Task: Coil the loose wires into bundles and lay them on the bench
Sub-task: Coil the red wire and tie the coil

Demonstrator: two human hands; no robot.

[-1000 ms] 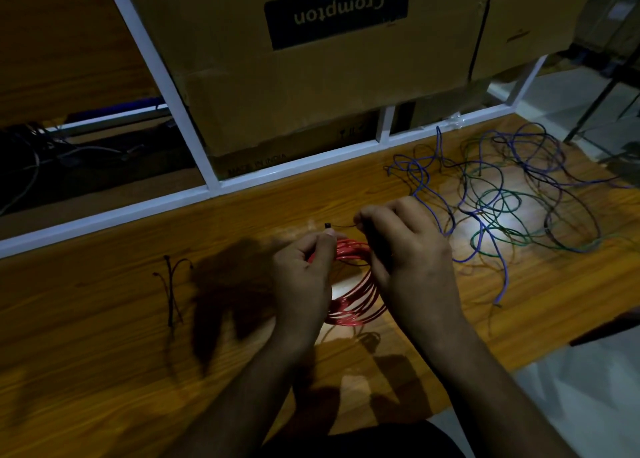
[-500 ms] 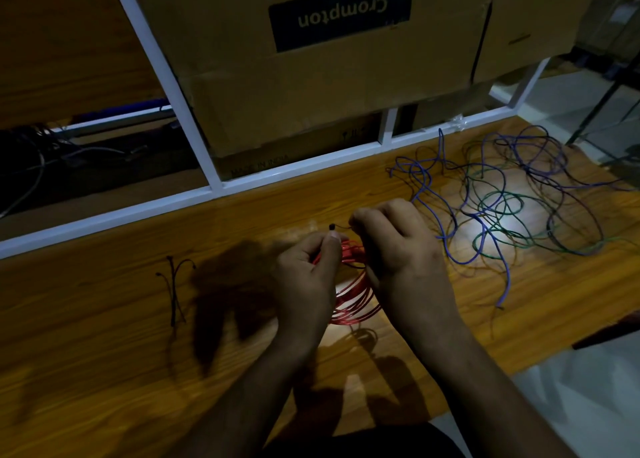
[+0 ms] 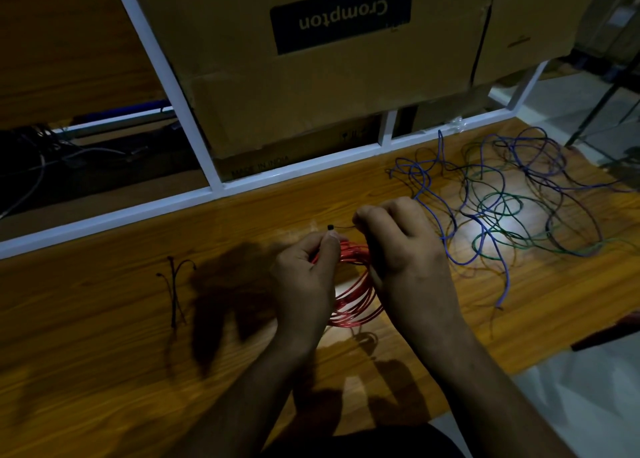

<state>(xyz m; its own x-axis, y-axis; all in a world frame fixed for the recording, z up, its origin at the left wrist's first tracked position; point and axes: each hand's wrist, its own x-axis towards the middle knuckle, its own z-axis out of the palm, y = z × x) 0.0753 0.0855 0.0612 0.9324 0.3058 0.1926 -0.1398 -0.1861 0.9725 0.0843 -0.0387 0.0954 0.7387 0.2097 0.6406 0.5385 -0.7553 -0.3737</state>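
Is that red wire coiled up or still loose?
Coiled: the red wire forms stacked round loops held between both hands.

Both hands cover most of the red wire coil [image 3: 356, 298]; only its lower right arc and a short stretch at the top show between them. The left hand [image 3: 304, 281] and the right hand [image 3: 405, 246] hide their own fingertips, so how the thin black tie [image 3: 341, 227] is gripped cannot be made out, and the tie's small head is too tiny to read. The tangle of loose wires [image 3: 502, 208] runs off the right edge. The Crompton carton [image 3: 311, 69] is cut by the top edge. The dim cables [image 3: 38, 166] behind the white frame [image 3: 194, 128] blur into darkness.
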